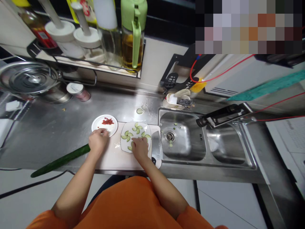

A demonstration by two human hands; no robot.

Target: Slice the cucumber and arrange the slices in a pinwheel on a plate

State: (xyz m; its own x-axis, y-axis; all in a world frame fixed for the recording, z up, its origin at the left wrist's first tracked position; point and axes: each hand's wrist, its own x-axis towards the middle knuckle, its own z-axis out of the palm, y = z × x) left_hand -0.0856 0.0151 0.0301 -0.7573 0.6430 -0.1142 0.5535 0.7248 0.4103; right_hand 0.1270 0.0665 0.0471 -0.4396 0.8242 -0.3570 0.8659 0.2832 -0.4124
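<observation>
My left hand [98,140] is closed in a pinch at the near rim of a small white plate [97,122]. Whatever its fingertips hold is too small to make out. Small red pieces [108,121] lie on that plate. Over a squarish white plate [123,145], my right hand [140,148] reaches down with its fingers apart, touching or close to the cucumber slices [127,136] laid out in pinwheels. Part of the near slices is hidden under this hand. Both plates are at the pale cutting board [111,160]. A long whole cucumber [60,161] lies left of my left wrist.
A black-handled knife [154,160] lies at the board's right side. Beyond it is a double steel sink [183,136] with scraps near the drain. A lidded pot [52,92] and a pink canister [79,92] stand back left, below a rack of bottles [132,47].
</observation>
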